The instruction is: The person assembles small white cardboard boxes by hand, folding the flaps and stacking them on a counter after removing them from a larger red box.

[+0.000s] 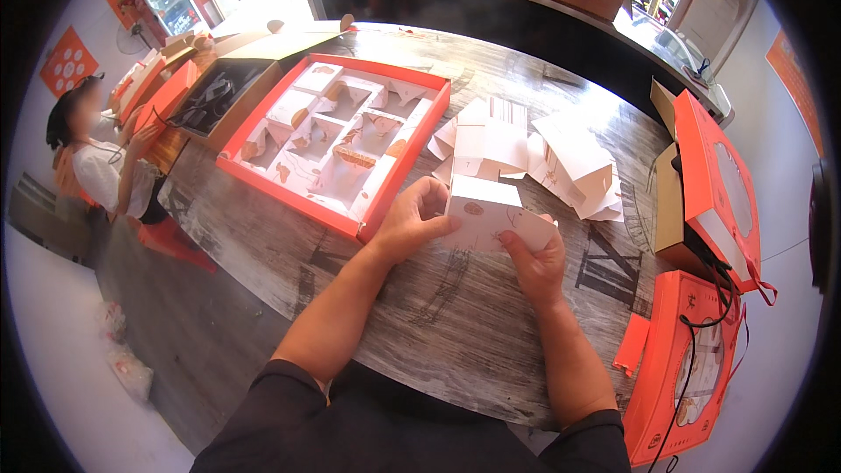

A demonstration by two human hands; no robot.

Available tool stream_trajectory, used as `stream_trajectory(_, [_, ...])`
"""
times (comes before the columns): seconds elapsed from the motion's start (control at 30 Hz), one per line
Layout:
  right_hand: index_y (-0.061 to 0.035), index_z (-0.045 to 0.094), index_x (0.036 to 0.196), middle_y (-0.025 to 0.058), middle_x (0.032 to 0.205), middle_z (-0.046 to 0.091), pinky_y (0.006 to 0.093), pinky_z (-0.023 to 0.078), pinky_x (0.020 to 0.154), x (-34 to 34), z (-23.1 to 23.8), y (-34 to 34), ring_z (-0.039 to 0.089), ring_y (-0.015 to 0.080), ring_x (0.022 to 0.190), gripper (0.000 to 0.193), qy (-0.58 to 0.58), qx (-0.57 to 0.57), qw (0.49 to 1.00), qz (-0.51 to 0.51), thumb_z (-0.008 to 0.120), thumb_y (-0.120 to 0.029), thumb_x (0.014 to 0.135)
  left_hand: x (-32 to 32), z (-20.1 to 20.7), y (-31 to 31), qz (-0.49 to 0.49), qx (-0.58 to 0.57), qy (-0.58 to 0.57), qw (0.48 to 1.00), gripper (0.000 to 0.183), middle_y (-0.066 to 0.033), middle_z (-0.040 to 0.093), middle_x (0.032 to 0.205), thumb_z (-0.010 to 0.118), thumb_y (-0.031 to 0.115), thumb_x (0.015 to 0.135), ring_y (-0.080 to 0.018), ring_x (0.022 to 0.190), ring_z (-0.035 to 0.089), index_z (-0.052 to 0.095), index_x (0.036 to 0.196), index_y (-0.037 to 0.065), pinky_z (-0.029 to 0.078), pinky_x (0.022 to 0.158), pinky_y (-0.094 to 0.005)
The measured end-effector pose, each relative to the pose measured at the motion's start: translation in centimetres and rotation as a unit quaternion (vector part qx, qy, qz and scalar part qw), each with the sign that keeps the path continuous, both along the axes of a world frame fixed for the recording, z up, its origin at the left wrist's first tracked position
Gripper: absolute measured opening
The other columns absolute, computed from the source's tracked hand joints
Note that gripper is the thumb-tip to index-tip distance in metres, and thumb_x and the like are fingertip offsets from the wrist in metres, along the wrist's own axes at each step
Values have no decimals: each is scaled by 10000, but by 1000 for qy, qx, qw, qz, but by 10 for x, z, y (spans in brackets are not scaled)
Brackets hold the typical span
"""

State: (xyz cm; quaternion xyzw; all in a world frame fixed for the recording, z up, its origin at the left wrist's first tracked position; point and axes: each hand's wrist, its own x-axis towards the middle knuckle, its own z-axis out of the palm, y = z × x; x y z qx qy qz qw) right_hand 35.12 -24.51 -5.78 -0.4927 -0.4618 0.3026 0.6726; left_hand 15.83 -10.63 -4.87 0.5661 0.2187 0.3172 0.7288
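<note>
Between my two hands is a small white cardboard box [484,210] with a brown printed pattern, held above the table. My left hand [412,222] grips its left side, thumb on the near face. On its right side my right hand [536,258] is closed, with the thumb pressed on the front. Just beyond lie several loose white folded box pieces [574,162], partly opened out. To the left rests a shallow orange-red gift box tray [366,226], fitted with several small white patterned boxes, some of them open at the top.
Orange gift boxes with clear windows [723,180] are stacked on the right beside black cables [692,368]. An open brown carton [223,92] stands beyond the tray. At the far left a person [109,158] handles an orange box. A dark counter [420,9] runs behind the table.
</note>
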Motion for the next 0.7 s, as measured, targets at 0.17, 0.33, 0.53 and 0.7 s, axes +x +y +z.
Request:
stream_trajectory(0.17, [-11,641,1094,39,1039,686,251,513,790,2,4,0,635,107,911,180,36,-24,999,3,699,4,925,-4,0,4,-16,-56,-99,993,387,-85,660,1147,673,256,930,-165,1047,647,558,1208,11,520,891,-316])
stream_trajectory(0.33, [6,610,1185,60,1082,703,273,527,830,5,5,2,661,135,947,266,137,-5,990,-11,700,-42,939,-8,-1,6,-2,-55,-85,995,547,-116,646,1281,473,412,1037,-215,1146,635,499,1386,-7,505,990,-379])
stream_trajectory(0.53, [8,600,1230,61,1106,699,292,527,868,4,0,2,655,136,989,324,181,-12,983,-12,717,-86,942,4,2,-2,57,-254,-157,953,552,-108,631,1301,516,461,1043,-235,1200,610,506,1380,24,506,1003,-446])
stream_trajectory(0.7, [3,605,1238,58,1123,692,286,520,878,-4,8,-3,639,126,1012,335,114,-16,993,-17,724,-107,945,9,-3,-6,50,-316,-234,918,618,-82,613,1335,583,504,999,-239,1274,564,487,1401,45,458,1064,-429])
